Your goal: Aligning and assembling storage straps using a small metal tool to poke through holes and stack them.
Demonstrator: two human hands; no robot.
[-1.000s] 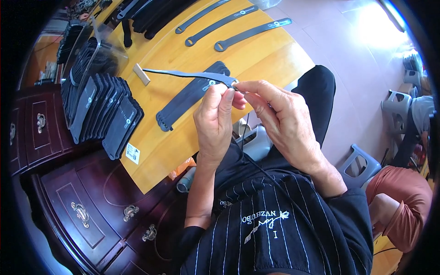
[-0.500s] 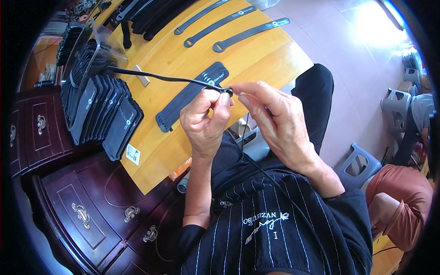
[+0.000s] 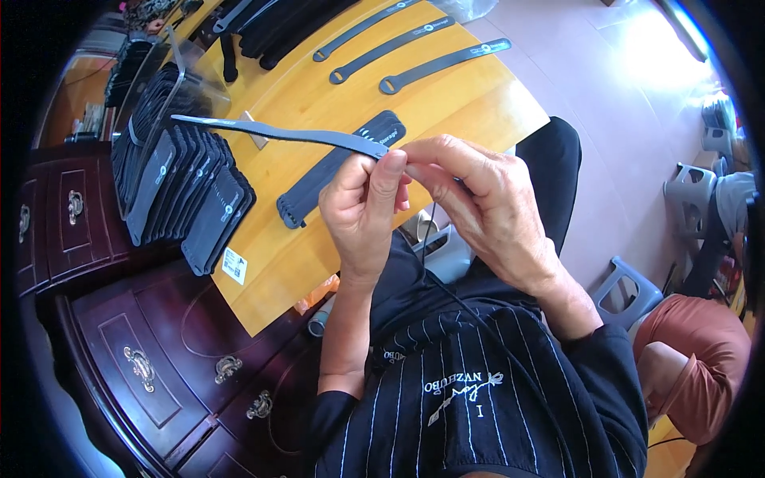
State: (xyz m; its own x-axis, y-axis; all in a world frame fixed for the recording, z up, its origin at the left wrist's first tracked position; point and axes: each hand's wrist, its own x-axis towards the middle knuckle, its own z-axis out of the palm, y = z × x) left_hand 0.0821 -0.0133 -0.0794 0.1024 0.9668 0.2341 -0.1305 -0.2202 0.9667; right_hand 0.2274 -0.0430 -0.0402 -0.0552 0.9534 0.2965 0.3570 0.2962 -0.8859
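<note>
— two hands, raised over the lap, meeting at the fingertips?
— yes. left hand point(image 3: 362, 211) pinched on the near end of a long dark strap point(image 3: 279, 134); right hand point(image 3: 486, 211) pinched on the same end, fingers touching the left's.
— strap's run?
— out to the left and away, above the yellow table point(image 3: 478, 103).
— beneath the hands?
— flat black pouch point(image 3: 335, 171), just beyond the left one. row of stacked black pouches point(image 3: 179, 187) farther left. three more straps point(image 3: 414, 49) lying well beyond.
</note>
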